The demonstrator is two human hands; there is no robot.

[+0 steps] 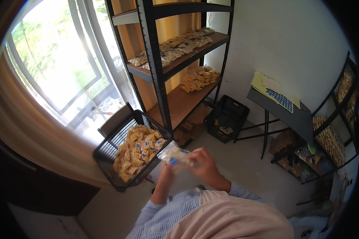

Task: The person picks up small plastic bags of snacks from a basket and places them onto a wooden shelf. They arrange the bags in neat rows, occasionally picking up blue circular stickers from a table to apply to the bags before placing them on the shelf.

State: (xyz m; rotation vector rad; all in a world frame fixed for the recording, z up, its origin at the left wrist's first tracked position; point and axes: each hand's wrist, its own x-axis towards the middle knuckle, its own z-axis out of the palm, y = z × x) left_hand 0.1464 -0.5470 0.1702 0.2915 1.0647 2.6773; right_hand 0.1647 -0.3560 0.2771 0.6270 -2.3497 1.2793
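Note:
Both of my hands hold a clear plastic packet of pale snacks point(177, 159) out in front of my body. My left hand point(165, 176) grips its lower left side, close to a round blue sticker point(173, 161). At the packet's right end, the fingers of my right hand point(205, 164) are closed on the plastic, near a second blue sticker. Just left of the packet stands a black plastic crate point(107, 149), heaped with bagged yellowish snacks point(137, 149), several of them bearing blue stickers.
A black metal shelf rack point(155, 53) holds rows of pale packets point(182, 47) and a pile of yellow packets point(200, 78). Another black crate point(236, 110) stands on the floor. A sheet of blue stickers point(279, 99) lies on a dark folding table point(299, 119). More stocked shelves are right.

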